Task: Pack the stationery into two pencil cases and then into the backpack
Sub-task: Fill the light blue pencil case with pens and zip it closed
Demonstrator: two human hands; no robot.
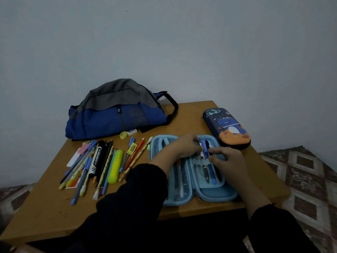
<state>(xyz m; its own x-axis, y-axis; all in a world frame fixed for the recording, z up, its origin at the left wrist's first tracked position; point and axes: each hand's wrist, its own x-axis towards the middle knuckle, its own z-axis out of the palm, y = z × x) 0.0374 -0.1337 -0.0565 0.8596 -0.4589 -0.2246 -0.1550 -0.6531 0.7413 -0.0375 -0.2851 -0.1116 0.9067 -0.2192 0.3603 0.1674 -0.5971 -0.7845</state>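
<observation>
A light blue pencil case (215, 193) lies open on the wooden table (45, 207) in front of me. Its right half holds a few pens under elastic loops. My left hand (184, 147) reaches across the case and grips a pen (201, 152) at the loops. My right hand (228, 159) pinches the elastic strap beside a blue pen (211, 172). A second, closed case with a dinosaur print (228, 127) sits at the back right. The blue and grey backpack (116, 110) lies at the back left.
Several loose pens, pencils, markers and a yellow highlighter (114, 167) are spread on the table's left half. An eraser (131, 132) and a yellow sharpener (124, 135) lie by the backpack. A patterned rug (306, 176) covers the floor; a plain wall stands behind.
</observation>
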